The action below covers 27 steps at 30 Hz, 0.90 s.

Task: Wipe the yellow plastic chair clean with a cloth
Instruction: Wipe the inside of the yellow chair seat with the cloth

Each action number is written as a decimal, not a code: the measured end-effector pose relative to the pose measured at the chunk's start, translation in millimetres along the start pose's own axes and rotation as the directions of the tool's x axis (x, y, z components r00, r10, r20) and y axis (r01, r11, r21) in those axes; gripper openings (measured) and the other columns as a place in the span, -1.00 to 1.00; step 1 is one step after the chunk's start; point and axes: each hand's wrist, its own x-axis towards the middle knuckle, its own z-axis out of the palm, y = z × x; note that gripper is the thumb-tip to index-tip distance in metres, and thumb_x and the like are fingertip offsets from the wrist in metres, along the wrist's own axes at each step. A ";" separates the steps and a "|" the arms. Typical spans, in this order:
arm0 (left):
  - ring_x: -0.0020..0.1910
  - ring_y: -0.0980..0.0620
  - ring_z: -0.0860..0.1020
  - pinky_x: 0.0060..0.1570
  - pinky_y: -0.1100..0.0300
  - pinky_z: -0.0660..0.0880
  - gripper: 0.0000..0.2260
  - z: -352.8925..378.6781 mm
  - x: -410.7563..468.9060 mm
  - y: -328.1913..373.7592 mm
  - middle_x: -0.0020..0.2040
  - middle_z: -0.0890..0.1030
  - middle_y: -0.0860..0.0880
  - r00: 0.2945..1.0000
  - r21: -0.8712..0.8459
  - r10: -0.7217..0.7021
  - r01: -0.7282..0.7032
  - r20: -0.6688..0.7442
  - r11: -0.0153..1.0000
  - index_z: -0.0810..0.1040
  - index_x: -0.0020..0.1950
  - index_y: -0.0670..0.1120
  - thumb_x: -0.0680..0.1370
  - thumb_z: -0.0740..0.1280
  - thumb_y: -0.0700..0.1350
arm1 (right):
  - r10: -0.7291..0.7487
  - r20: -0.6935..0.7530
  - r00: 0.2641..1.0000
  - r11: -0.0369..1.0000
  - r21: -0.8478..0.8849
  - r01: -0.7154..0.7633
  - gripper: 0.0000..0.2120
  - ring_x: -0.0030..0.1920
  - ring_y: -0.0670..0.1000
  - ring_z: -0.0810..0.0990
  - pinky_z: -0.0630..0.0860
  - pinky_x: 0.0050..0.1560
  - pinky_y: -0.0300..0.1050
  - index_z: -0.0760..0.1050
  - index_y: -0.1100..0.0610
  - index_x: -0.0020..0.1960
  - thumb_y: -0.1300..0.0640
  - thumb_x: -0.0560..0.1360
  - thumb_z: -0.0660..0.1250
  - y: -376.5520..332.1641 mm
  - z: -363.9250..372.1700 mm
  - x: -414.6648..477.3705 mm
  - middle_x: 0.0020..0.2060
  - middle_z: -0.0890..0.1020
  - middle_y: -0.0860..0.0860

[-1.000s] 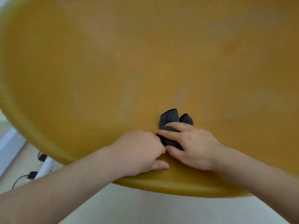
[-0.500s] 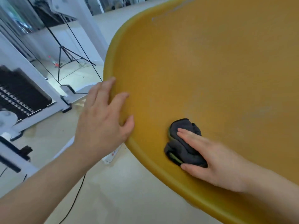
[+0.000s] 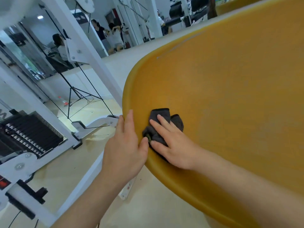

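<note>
White lettering can be made out on a dark sign (image 3: 81,18) at the upper left of the frame, and a red label (image 3: 3,183) is seen at the lower left edge — both too blurred to be read. The yellow plastic chair (image 3: 230,96) fills the right half of the frame: a smooth, mustard-toned shell with a rounded rim, marked by a pale scuff streak near its upper edge. A crumpled dark grey cloth (image 3: 162,115) is pressed against the shell just inside the rim, at the centre of the frame. It is covered by the right hand (image 3: 174,145), laid flat with fingers straight and spread, nothing being clutched. The left hand (image 3: 125,148) is rested on the rim just beside it — fingers straight along the outer edge, thumb laid over onto the inner face, its tip touching the cloth. A white machine frame (image 3: 92,63) and a black weight stack (image 3: 29,134) are seen at the left.
</note>
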 end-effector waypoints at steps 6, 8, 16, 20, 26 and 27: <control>-0.19 -0.03 0.46 -0.23 0.11 0.31 -0.46 -11.2 43.8 -17.0 -0.08 0.55 0.00 0.999 -0.031 -0.046 0.045 -0.027 0.998 0.11 0.49 -0.06 0.60 0.11 0.18 | -0.106 0.150 0.983 0.992 -0.057 0.115 -0.43 0.52 -0.24 -0.25 -0.15 0.53 -0.22 -0.15 -0.27 0.55 -0.17 0.63 0.03 -13.3 -5.3 -53.6 0.52 -0.21 -0.35; -0.23 -0.04 0.43 -0.23 0.08 0.36 -0.48 -6.5 48.0 -17.4 -0.11 0.57 -0.05 0.999 -0.036 -0.043 0.042 -0.021 0.998 0.08 0.52 -0.05 0.62 0.09 0.12 | -0.118 0.065 0.991 0.989 -0.084 0.123 -0.42 0.55 -0.17 -0.18 -0.05 0.55 -0.11 -0.17 -0.19 0.57 -0.12 0.64 0.04 -22.0 -3.1 -19.7 0.55 -0.21 -0.24; -0.19 0.07 0.55 -0.21 0.16 0.50 -0.45 -23.6 11.4 -18.9 -0.09 0.58 0.06 0.999 -0.143 -0.054 0.054 0.006 0.988 -0.05 0.50 0.12 0.58 0.06 0.21 | 0.030 -0.387 0.921 0.992 0.122 0.018 -0.47 0.55 -0.09 -0.02 0.06 0.45 -0.23 0.11 0.06 0.53 0.04 0.62 0.19 -31.7 -15.9 69.0 0.58 0.01 -0.05; -0.26 0.13 0.50 -0.27 0.16 0.44 -0.59 -50.1 1.7 -19.3 -0.18 0.56 0.14 1.000 -0.031 0.007 -0.006 0.028 0.999 0.04 0.23 0.15 0.47 0.00 0.27 | -0.063 -0.382 0.922 0.981 0.147 0.128 -0.50 0.51 -0.28 0.02 0.01 0.46 -0.33 0.22 -0.05 0.52 -0.07 0.61 0.17 -51.4 2.7 23.5 0.54 0.14 -0.20; 0.41 -0.13 0.29 0.34 -0.05 0.32 -0.41 -34.4 48.7 -10.2 0.47 0.28 -0.16 0.999 0.082 0.042 -0.042 0.001 0.996 0.07 0.53 -0.12 0.52 0.00 0.04 | -0.112 -0.374 0.921 0.982 0.103 0.161 -0.51 0.55 -0.16 0.01 0.04 0.53 -0.16 0.17 -0.02 0.54 -0.04 0.64 0.12 -48.1 -3.6 43.2 0.57 0.10 -0.09; 0.52 -0.14 0.10 0.47 -0.06 0.14 -0.41 -26.8 47.8 -3.3 0.55 0.12 -0.18 0.998 0.163 0.066 -0.068 0.018 0.984 0.01 0.55 -0.14 0.54 -0.03 0.03 | -0.035 -0.393 0.919 0.988 0.124 0.091 -0.51 0.56 -0.08 0.02 0.06 0.54 -0.07 0.17 0.01 0.55 0.01 0.64 0.15 -49.8 -7.0 56.5 0.57 0.09 -0.04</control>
